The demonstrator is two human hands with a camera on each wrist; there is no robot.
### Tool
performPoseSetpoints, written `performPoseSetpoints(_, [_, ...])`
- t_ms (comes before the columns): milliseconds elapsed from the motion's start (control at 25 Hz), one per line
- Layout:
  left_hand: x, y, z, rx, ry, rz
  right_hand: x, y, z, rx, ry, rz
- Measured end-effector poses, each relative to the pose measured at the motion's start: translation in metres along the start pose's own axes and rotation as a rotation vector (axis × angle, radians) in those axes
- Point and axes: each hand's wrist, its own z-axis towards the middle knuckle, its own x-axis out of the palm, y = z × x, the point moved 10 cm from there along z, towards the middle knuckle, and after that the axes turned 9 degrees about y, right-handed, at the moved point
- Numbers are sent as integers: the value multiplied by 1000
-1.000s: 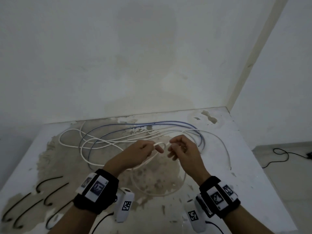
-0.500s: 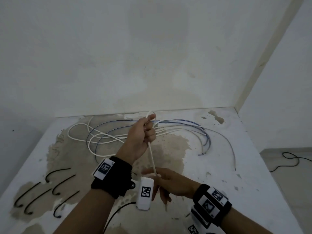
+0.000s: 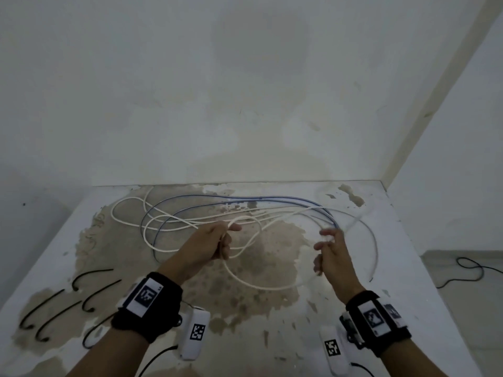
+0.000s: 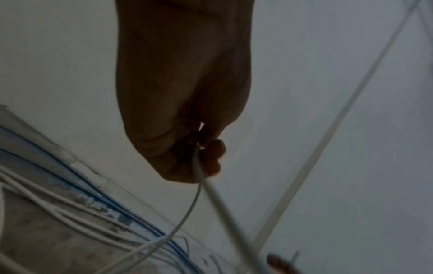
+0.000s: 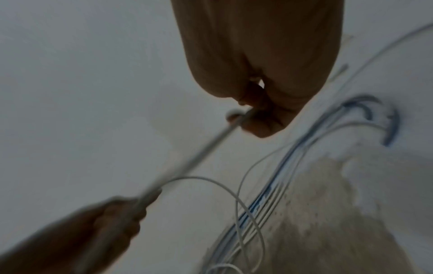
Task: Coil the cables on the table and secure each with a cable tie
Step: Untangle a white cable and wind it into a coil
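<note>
A long white cable (image 3: 261, 287) lies in loose loops across the table, and part of it is lifted between my hands. My left hand (image 3: 221, 240) grips a gathered loop of it; in the left wrist view its fingers (image 4: 211, 157) curl round two strands of the white cable (image 4: 215, 196). My right hand (image 3: 326, 247), blurred, is about a hand's width to the right and holds the same cable. The right wrist view shows the right hand's fingers (image 5: 260, 120) pinching the white cable (image 5: 206, 150). A slack arc hangs between the hands. A blue cable (image 3: 272, 198) lies behind on the table.
Several black cable ties (image 3: 92, 273) lie in a row at the table's (image 3: 408, 281) front left. A wall rises at the far edge and another on the right. A black cord (image 3: 468, 268) lies on the floor to the right.
Half a second ago my left hand was raised at the back and my right hand low near me. Now both are level and apart, with a loop hanging between them.
</note>
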Motion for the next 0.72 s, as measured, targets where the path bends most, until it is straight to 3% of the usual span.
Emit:
performPoseSetpoints(80, [-3, -2, 2, -5, 1, 145, 19, 36, 0, -225, 34, -333])
performPoseSetpoints(200, [6, -16, 4, -20, 74, 190, 69, 71, -11, -408, 190, -494])
performPoseSetpoints(280, [13, -26, 3, -42, 136, 82, 96, 87, -16, -494, 264, -646])
performPoseSetpoints(400, [13, -45, -1, -103, 230, -190, 123, 121, -25, -718, 224, -894])
performPoseSetpoints(480, [12, -55, -3, -131, 296, -232, 135, 136, -25, -790, 216, -975])
performPoseSetpoints(720, [15, -45, -16, -221, 425, 22, 161, 148, -33, -948, 262, -1183])
